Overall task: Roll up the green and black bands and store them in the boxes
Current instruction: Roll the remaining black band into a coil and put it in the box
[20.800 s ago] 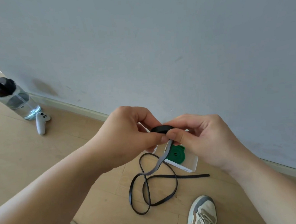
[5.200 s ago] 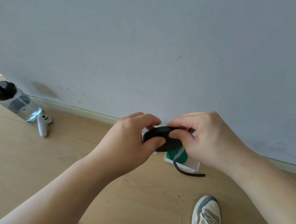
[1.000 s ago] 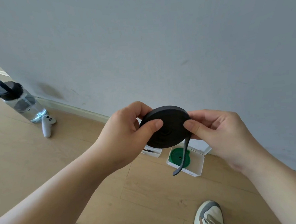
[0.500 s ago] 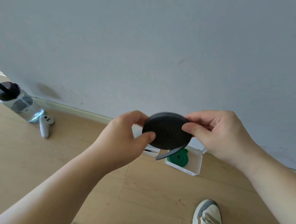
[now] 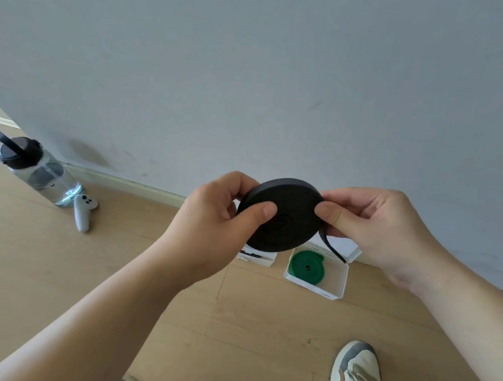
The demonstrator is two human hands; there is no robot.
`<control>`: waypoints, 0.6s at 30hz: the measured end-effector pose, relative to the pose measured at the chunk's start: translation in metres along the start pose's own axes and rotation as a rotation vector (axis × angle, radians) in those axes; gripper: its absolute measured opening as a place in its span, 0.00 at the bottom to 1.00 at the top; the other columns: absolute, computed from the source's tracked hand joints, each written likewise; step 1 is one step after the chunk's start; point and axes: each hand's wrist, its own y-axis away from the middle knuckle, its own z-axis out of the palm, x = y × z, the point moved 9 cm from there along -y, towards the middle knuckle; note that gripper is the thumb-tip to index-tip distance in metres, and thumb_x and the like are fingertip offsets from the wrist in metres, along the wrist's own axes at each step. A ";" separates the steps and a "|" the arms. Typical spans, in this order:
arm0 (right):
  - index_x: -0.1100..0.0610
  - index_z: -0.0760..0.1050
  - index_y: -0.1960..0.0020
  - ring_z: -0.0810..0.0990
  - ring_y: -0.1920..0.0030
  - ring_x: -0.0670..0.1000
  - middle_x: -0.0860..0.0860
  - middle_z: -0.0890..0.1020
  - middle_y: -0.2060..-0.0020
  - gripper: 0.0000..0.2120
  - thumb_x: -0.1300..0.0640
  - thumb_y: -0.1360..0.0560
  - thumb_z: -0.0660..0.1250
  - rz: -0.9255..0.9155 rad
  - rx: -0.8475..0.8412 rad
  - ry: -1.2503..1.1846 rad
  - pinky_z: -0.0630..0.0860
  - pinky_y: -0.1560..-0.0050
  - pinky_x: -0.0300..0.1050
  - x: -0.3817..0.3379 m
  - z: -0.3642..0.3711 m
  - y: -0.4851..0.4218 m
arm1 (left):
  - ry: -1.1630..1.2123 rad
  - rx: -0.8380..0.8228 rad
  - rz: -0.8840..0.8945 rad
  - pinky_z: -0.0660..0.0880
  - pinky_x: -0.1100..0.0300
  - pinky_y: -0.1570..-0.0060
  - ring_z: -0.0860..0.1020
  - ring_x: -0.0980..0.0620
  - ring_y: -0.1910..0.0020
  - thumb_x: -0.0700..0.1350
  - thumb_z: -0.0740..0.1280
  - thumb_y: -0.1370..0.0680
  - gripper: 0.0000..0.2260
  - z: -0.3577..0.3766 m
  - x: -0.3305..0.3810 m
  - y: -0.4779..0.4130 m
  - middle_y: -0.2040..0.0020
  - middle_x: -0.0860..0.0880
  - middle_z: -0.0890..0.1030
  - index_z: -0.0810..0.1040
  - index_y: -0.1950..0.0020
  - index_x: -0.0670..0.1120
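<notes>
Black flat band rolled into a round coil (image 5: 280, 218) is being held in the air between both hands, above the light wooden floor (image 5: 69, 284) and in front of the grey wall (image 5: 263, 66).

At the far left, a clear plastic water bottle with a black lid and straw (image 5: 42, 173) is standing by the wall, and a white handheld controller (image 5: 81, 211) is lying just beside it.

Moving right, the left hand (image 5: 213, 224) is grasping the coil's left side. Its thumb is pressing on the near face, and its other fingers (image 5: 237, 182) are curling round the rim to the far side.

The coil's flat face is turning toward the camera, tipped slightly back. Being round, it is showing no long axis. Its loose tail (image 5: 331, 245) is hanging from the lower right edge, pointing down and slightly right.

The right hand (image 5: 379, 224) is pinching the coil's right edge where the tail is leaving it, thumb on the near face and fingers (image 5: 349, 199) folding behind.

Below the coil, a second white box (image 5: 260, 258) is sitting on the floor, mostly hidden. To its right, an open white square box (image 5: 339, 286) is holding the coiled green band (image 5: 306, 266), which is lying flat inside.

Two pale sneakers (image 5: 356, 370) are showing at the bottom edge.
</notes>
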 end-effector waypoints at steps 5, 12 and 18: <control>0.61 0.84 0.44 0.88 0.52 0.56 0.58 0.88 0.51 0.16 0.58 0.31 0.72 0.055 -0.059 -0.225 0.85 0.50 0.47 0.008 0.002 -0.003 | 0.159 0.001 -0.012 0.72 0.69 0.67 0.74 0.59 0.69 0.48 0.70 0.19 0.02 0.002 0.000 0.001 0.64 0.55 0.82 0.80 0.50 0.51; 0.58 0.85 0.47 0.88 0.52 0.57 0.56 0.89 0.54 0.10 0.60 0.28 0.73 0.083 0.011 -0.180 0.85 0.48 0.51 0.013 -0.006 -0.004 | 0.105 -0.096 -0.109 0.72 0.66 0.72 0.76 0.58 0.73 0.48 0.69 0.18 0.03 0.021 -0.009 0.005 0.63 0.60 0.82 0.78 0.49 0.51; 0.42 0.86 0.56 0.84 0.58 0.39 0.39 0.87 0.62 0.11 0.58 0.24 0.74 -0.070 -0.140 0.541 0.76 0.57 0.31 -0.001 0.020 0.006 | -0.320 -0.153 0.028 0.67 0.75 0.64 0.74 0.72 0.63 0.51 0.75 0.24 0.13 0.030 -0.002 0.010 0.54 0.69 0.79 0.79 0.41 0.59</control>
